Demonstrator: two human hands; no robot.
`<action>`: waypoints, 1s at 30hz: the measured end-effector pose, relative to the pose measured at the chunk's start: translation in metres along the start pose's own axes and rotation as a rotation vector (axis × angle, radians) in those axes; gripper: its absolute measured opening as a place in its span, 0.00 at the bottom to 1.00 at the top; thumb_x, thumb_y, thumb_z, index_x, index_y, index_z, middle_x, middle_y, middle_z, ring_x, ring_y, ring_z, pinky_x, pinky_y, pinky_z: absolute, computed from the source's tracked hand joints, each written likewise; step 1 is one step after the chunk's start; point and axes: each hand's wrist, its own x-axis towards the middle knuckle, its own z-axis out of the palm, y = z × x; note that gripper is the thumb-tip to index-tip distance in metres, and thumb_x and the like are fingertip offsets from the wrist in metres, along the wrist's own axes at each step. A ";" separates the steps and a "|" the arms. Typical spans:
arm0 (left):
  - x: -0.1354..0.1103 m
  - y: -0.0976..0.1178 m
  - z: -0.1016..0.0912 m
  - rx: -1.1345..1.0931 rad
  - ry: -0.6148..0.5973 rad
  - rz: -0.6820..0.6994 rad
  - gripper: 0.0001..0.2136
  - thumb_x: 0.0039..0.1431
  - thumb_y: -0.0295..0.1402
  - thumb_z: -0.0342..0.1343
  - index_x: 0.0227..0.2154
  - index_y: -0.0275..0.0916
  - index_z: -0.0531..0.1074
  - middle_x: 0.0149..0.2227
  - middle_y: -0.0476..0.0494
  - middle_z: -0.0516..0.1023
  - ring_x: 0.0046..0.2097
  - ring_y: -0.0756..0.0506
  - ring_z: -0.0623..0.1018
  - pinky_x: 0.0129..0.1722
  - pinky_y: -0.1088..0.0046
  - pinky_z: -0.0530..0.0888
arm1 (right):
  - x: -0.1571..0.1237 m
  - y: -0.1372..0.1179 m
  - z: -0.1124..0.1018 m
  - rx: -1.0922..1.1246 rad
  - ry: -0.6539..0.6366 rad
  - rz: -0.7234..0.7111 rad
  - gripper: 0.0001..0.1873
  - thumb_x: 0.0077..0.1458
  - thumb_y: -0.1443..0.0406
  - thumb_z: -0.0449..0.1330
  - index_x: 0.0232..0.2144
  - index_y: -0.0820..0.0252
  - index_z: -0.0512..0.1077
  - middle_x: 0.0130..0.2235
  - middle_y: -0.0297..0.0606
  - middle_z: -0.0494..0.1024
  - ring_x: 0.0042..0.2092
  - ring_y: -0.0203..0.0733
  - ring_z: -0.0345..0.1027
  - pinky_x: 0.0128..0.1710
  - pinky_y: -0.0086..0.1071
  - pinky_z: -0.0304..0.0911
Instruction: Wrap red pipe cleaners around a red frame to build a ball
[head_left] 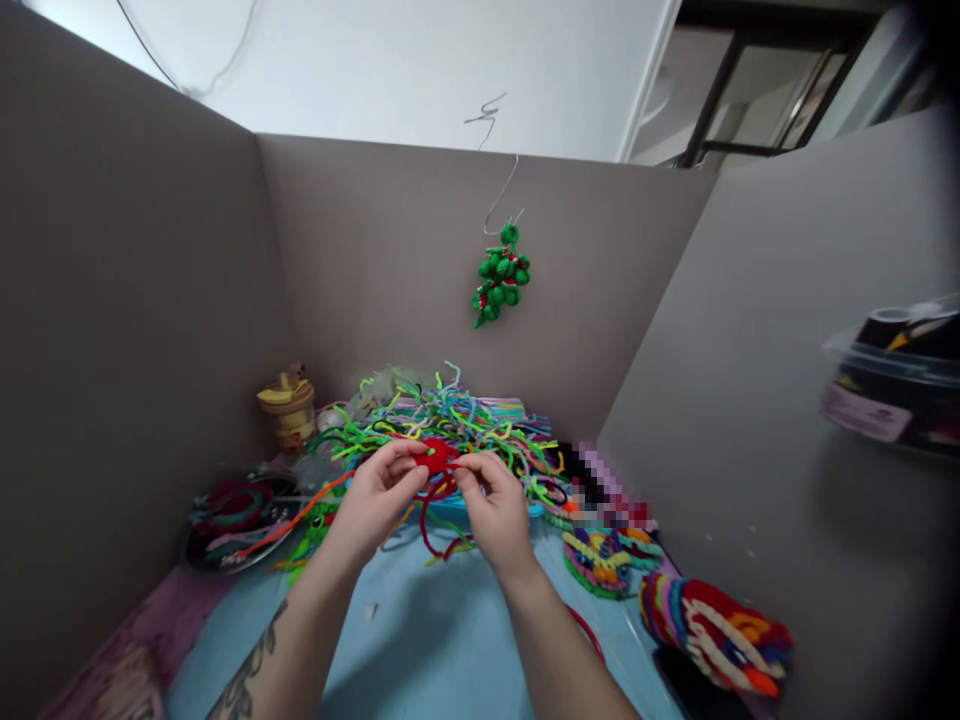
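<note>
A round red fuzzy piece (435, 456), seemingly made of pipe cleaner, is held up in front of me. My left hand (382, 490) pinches its left side between thumb and fingers. At its right side my right hand (491, 500) pinches a thin red strand. Dark red strands (426, 525) hang in loops below the piece. Behind both hands lies a heap of many-coloured pipe cleaners (465, 410) in a blue tray (534, 511). The fingertips partly cover the red piece, so its far side is hidden.
Grey partitions (390, 240) enclose the blue table (420, 640). A green ornament (502, 275) hangs from a wire at the back. A dark dish (217, 560) and a tan container (289, 410) stand left. Colourful fuzzy pieces (600, 560) and a striped bundle (720, 630) lie right.
</note>
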 end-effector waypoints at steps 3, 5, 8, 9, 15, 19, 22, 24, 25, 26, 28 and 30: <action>0.001 -0.002 -0.001 -0.058 0.000 -0.006 0.15 0.44 0.38 0.64 0.34 0.38 0.69 0.27 0.50 0.76 0.29 0.50 0.75 0.29 0.76 0.71 | 0.001 0.004 0.000 0.027 -0.038 -0.009 0.08 0.56 0.65 0.55 0.30 0.57 0.75 0.30 0.35 0.74 0.34 0.38 0.68 0.34 0.30 0.63; 0.002 -0.006 -0.002 -0.078 0.016 0.015 0.14 0.44 0.36 0.64 0.33 0.37 0.69 0.26 0.51 0.75 0.28 0.51 0.75 0.29 0.77 0.70 | 0.001 0.005 0.000 0.041 -0.067 -0.011 0.08 0.56 0.65 0.56 0.31 0.57 0.75 0.31 0.35 0.75 0.35 0.39 0.69 0.35 0.30 0.63; 0.002 -0.010 -0.002 -0.053 0.053 0.056 0.13 0.45 0.34 0.64 0.32 0.37 0.69 0.26 0.51 0.74 0.29 0.51 0.74 0.31 0.77 0.70 | 0.000 0.004 0.002 0.030 -0.028 0.007 0.07 0.55 0.65 0.58 0.33 0.57 0.76 0.33 0.37 0.74 0.35 0.38 0.68 0.34 0.30 0.64; 0.002 -0.010 -0.001 -0.040 0.061 0.064 0.13 0.45 0.34 0.64 0.32 0.37 0.69 0.26 0.51 0.74 0.29 0.51 0.74 0.32 0.77 0.71 | 0.000 0.002 0.002 0.020 0.002 0.013 0.07 0.54 0.64 0.58 0.34 0.57 0.77 0.34 0.37 0.73 0.35 0.38 0.68 0.33 0.30 0.64; -0.002 -0.005 0.005 0.042 0.096 0.083 0.12 0.45 0.35 0.63 0.31 0.37 0.70 0.24 0.53 0.73 0.27 0.51 0.74 0.29 0.77 0.70 | -0.002 -0.004 0.003 0.018 0.085 -0.012 0.05 0.53 0.66 0.59 0.30 0.57 0.76 0.30 0.36 0.74 0.34 0.39 0.68 0.33 0.31 0.64; -0.004 -0.003 0.007 0.028 0.085 0.070 0.13 0.42 0.34 0.64 0.31 0.37 0.70 0.25 0.51 0.75 0.28 0.50 0.75 0.31 0.75 0.72 | 0.000 -0.003 0.002 0.021 0.085 0.005 0.06 0.53 0.66 0.59 0.29 0.57 0.76 0.31 0.37 0.76 0.34 0.39 0.70 0.33 0.31 0.65; -0.004 -0.004 0.008 0.030 0.104 0.080 0.13 0.41 0.33 0.65 0.30 0.37 0.70 0.25 0.51 0.75 0.28 0.50 0.75 0.31 0.76 0.73 | 0.000 -0.002 0.003 0.019 0.078 0.031 0.06 0.53 0.66 0.59 0.31 0.57 0.77 0.32 0.38 0.77 0.35 0.40 0.71 0.35 0.32 0.66; -0.004 -0.006 0.010 0.035 0.128 0.080 0.13 0.41 0.33 0.65 0.30 0.37 0.70 0.24 0.51 0.75 0.27 0.50 0.75 0.30 0.76 0.73 | -0.002 -0.001 0.005 0.003 0.093 0.056 0.06 0.53 0.66 0.59 0.32 0.58 0.76 0.31 0.36 0.77 0.33 0.39 0.71 0.33 0.31 0.66; -0.004 -0.007 0.011 0.034 0.142 0.076 0.13 0.41 0.33 0.65 0.30 0.37 0.69 0.24 0.52 0.75 0.27 0.50 0.75 0.30 0.76 0.73 | -0.003 -0.001 0.006 -0.016 0.104 0.053 0.06 0.53 0.65 0.58 0.32 0.58 0.75 0.30 0.36 0.78 0.32 0.39 0.70 0.33 0.31 0.66; -0.004 -0.007 0.011 0.032 0.156 0.074 0.13 0.41 0.34 0.64 0.30 0.37 0.69 0.23 0.52 0.75 0.27 0.50 0.75 0.30 0.76 0.73 | -0.005 -0.001 0.008 -0.043 0.112 0.038 0.06 0.54 0.65 0.58 0.32 0.58 0.75 0.30 0.36 0.78 0.31 0.39 0.70 0.33 0.31 0.66; -0.005 -0.008 0.012 0.026 0.183 0.081 0.13 0.42 0.34 0.64 0.30 0.37 0.69 0.24 0.52 0.75 0.27 0.50 0.76 0.30 0.76 0.73 | -0.007 -0.001 0.009 -0.104 0.117 -0.023 0.06 0.55 0.66 0.57 0.32 0.57 0.75 0.32 0.36 0.79 0.33 0.40 0.71 0.35 0.32 0.66; -0.005 -0.007 0.013 0.023 0.202 0.093 0.12 0.42 0.33 0.64 0.30 0.37 0.69 0.25 0.51 0.75 0.28 0.50 0.76 0.31 0.76 0.73 | -0.008 -0.002 0.010 -0.148 0.110 -0.089 0.08 0.56 0.67 0.56 0.34 0.56 0.76 0.34 0.37 0.79 0.36 0.41 0.72 0.38 0.34 0.66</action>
